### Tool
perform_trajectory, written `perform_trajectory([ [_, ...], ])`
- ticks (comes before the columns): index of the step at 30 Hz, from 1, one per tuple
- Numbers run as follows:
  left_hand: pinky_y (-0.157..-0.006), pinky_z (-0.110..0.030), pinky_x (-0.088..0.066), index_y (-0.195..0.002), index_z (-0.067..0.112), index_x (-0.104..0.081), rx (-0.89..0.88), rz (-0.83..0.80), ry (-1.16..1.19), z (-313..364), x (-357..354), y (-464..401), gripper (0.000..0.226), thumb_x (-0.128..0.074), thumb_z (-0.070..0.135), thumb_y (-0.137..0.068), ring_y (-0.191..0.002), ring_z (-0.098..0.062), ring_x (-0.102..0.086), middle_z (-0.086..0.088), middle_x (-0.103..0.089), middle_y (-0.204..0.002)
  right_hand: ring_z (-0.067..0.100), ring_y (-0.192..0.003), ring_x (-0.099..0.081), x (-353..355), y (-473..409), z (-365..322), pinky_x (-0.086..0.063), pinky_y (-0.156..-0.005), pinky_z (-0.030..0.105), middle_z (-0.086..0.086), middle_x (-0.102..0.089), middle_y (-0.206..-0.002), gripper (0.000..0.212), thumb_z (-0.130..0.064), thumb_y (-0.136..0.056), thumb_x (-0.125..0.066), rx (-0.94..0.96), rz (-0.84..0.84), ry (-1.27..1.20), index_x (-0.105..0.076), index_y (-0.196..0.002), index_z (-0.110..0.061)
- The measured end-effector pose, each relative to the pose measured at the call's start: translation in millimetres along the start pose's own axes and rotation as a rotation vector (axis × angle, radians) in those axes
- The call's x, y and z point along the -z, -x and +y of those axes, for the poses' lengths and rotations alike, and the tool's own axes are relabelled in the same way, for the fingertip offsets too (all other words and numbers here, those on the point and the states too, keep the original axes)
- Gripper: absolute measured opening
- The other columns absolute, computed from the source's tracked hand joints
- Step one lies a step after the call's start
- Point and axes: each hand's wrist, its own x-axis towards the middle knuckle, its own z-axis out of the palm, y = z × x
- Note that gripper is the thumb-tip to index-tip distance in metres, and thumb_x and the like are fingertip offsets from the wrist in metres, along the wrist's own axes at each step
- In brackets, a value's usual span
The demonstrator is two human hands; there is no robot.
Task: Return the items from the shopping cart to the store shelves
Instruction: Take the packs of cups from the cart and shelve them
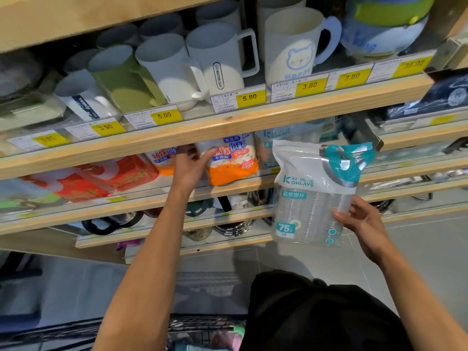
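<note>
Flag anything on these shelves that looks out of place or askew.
The orange pack of paper cups leans tilted under the left hand, not squared up. The clear cup pack in the right hand is not yet on the shelf. Nothing looks spilled or damaged.

A clear plastic bag of stacked disposable cups (310, 196) is held upright by the right hand (359, 219) in front of the wooden store shelves (228, 125). To its left, on the middle shelf, an orange and white pack of paper cups (233, 160) is touched by the left hand (188, 165). Pale plastic mugs (222, 59) are lined along the shelf above. A wire shopping cart (202, 328) is seen below, nearest the viewer.
</note>
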Motion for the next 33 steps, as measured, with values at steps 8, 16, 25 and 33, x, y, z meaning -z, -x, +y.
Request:
perform_trajectory([
  [8, -0.089, -0.046, -0.055, -0.107, 0.024, -0.046, -0.050, 0.062, -0.176, -34.5, -21.6, -1.2, 0.054, -0.087, 0.029, -0.072, -0.104, -0.023, -0.065, -0.004, -0.066, -0.112, 0.018, -0.104, -0.068, 16.5, 3.2, -5.5, -0.057, -0.089, 0.032, 0.003, -0.073, -0.109, 0.084, -0.058, -0.042, -0.090, 0.097, 0.210, -0.033, -0.068, -0.111, -0.017],
  [16, -0.091, -0.046, -0.056, -0.117, 0.017, -0.048, -0.018, 0.387, -0.085, -61.9, -41.1, -1.6, 0.082, -0.093, 0.047, -0.056, -0.112, -0.023, -0.063, -0.005, -0.063, -0.121, -0.003, -0.083, -0.067, 68.9, -8.8, -15.5, -0.059, -0.082, 0.022, -0.017, -0.074, -0.089, 0.041, 0.004, -0.082, -0.071, 0.159, 0.414, 0.037, -0.062, -0.119, -0.011],
  [25, -0.066, -0.027, -0.048, -0.099, 0.015, -0.064, -0.804, -0.085, -0.481, 48.4, -192.0, 94.9, 0.010, -0.063, 0.016, -0.090, -0.076, -0.008, -0.053, 0.003, -0.060, -0.101, 0.024, -0.100, -0.064, 85.0, -43.0, -35.8, -0.054, -0.079, 0.029, 0.007, -0.066, -0.113, 0.050, -0.011, -0.080, -0.079, 0.230, 0.442, 0.246, -0.057, -0.125, -0.016],
  [33, -0.068, -0.035, -0.047, -0.150, 0.013, -0.032, -0.740, -0.387, -1.396, 96.7, -249.4, 53.6, 0.061, -0.052, 0.011, -0.092, -0.098, -0.022, -0.065, -0.001, -0.028, -0.159, 0.021, -0.099, -0.065, 81.5, -59.7, -51.5, -0.058, -0.086, 0.046, 0.004, -0.068, -0.111, 0.046, -0.028, -0.079, -0.080, 0.257, 0.458, 0.417, -0.058, -0.118, -0.016],
])
